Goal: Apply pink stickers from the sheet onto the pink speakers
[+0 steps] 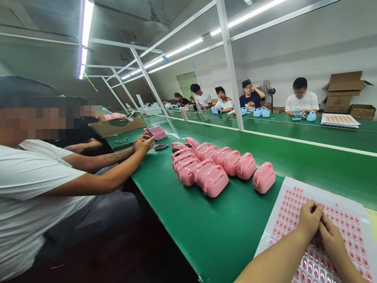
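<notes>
At the lower right, my left hand (pixel 310 218) and my right hand (pixel 332 232) meet fingertip to fingertip above a white sheet (pixel 287 188) that lies on the green bench. Rows of small pink oval stickers (pixel 313 257) cover the sheet. Both hands have their fingers drawn together in a pinch. Whatever may be between them is too small or hidden to make out. Left of the sheet stands a single pink handled case (pixel 264 178). Beyond it, several more pink cases (pixel 216 181) are grouped close together in rows.
A co-worker in a white shirt (pixel 38 181) sits at the left, hands near a stack of pink pieces (pixel 157 133). A white post (pixel 231 70) rises from the bench's middle rail. Across it, several people work with blue cases (pixel 261 112); cardboard boxes (pixel 338 103) stand behind.
</notes>
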The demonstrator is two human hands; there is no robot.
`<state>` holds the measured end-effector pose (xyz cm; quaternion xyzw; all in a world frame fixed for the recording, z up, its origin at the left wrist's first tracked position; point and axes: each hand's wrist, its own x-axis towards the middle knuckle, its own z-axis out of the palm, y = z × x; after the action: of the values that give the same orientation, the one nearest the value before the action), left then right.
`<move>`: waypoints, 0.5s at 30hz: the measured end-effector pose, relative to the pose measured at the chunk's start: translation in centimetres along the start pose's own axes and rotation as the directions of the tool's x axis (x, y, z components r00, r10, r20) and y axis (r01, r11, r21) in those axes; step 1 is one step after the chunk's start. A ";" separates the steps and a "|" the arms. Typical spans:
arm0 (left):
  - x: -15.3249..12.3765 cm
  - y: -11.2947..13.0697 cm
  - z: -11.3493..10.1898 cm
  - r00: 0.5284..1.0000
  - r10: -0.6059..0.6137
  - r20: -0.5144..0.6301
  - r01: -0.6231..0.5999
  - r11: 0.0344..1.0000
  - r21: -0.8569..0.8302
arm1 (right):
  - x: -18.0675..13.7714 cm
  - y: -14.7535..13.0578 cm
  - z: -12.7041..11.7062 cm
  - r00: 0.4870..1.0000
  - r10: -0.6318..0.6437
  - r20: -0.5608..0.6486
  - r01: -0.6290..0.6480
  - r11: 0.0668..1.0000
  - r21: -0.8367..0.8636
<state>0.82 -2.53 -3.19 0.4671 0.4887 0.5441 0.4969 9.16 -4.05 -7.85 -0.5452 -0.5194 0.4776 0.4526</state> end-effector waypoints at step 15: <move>2.1 2.4 -1.7 0.993 -0.039 0.112 0.035 0.999 0.038 | 0.4 -4.8 3.2 0.964 -0.237 -0.118 0.236 0.972 -0.017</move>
<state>-1.22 -0.59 -0.89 0.4966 0.4783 0.4987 0.5253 5.33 -3.38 -3.58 -0.5077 -0.5534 0.3859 0.5357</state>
